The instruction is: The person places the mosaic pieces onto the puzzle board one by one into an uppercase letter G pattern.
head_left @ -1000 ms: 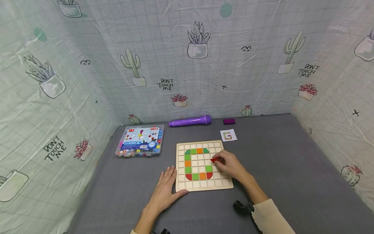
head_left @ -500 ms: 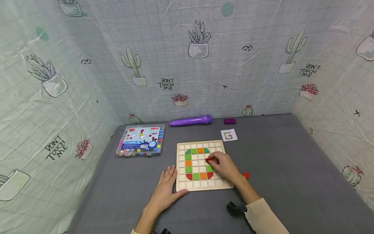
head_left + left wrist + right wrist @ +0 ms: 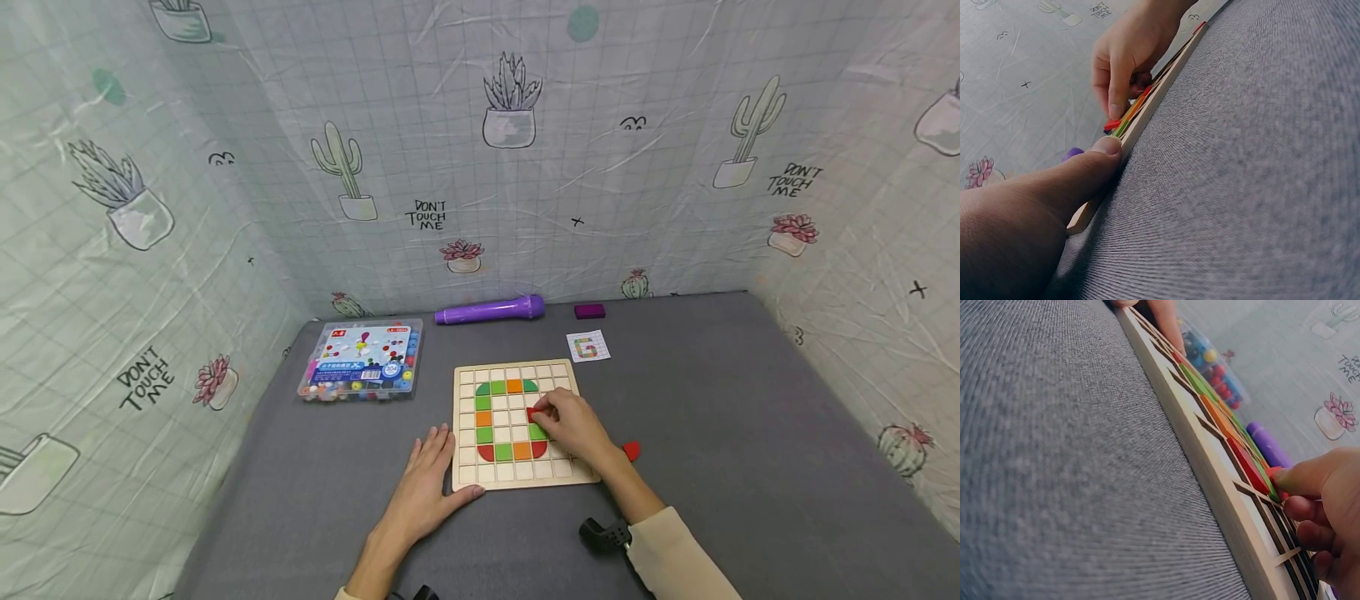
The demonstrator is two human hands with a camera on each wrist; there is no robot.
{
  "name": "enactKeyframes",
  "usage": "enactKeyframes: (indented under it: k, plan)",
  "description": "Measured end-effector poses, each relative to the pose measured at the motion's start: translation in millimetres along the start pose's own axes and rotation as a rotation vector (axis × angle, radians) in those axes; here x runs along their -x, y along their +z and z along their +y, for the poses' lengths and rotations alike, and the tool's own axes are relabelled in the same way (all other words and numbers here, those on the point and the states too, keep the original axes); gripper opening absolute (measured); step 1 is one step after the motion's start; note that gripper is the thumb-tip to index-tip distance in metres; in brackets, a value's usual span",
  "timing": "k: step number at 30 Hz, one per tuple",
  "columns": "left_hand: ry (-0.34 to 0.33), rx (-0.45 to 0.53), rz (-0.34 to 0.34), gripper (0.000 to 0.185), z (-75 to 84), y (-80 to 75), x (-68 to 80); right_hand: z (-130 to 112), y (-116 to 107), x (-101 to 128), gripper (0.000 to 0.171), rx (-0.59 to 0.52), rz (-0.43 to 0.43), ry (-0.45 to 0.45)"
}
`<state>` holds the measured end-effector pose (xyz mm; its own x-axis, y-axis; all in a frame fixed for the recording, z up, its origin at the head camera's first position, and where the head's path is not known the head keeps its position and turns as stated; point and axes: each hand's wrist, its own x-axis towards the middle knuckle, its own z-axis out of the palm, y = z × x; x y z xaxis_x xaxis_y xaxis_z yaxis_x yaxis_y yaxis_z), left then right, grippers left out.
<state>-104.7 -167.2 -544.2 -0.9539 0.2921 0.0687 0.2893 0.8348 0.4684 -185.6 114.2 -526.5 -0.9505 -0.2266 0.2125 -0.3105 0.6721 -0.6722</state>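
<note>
A wooden grid board lies on the grey cloth, with green, orange and red tiles set in a rounded outline. My right hand pinches a small red tile between thumb and fingertips, at the cell just beyond a green tile on the outline's right side. That red tile is partly covered by the thumb in the right wrist view. Spread along the board's left edge, my left hand has straight fingers, its thumb resting on the near left corner.
Another red piece lies right of the board, beside my right forearm. Behind the board are a pattern card, a dark purple block and a purple microphone-shaped stick. A clear box of colored beads stands back left.
My right hand has shifted slightly left with the red tile and lowered it toward the cell. The red piece by the forearm has come into view. My left hand stays put.
</note>
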Motion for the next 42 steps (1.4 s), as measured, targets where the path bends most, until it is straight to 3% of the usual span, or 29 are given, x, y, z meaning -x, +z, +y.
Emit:
enactKeyframes:
  k: [10,19,29,42]
  plan:
    - [0.002,-0.004,0.005,0.100,-0.3,1.0,-0.4,1.0,0.1,1.2,0.006,0.060,0.020,-0.066]
    - [0.002,0.003,0.001,0.100,-0.5,1.4,0.4,6.2,-3.2,2.9,0.010,0.043,0.030,-0.086]
    - [0.007,0.009,0.010,0.099,-0.2,0.6,1.3,19.8,-32.1,11.8,0.010,0.072,0.057,-0.108]
    - [0.007,0.004,0.008,0.099,-0.8,1.3,1.4,40.0,-59.7,35.7,0.014,0.109,0.021,-0.098]
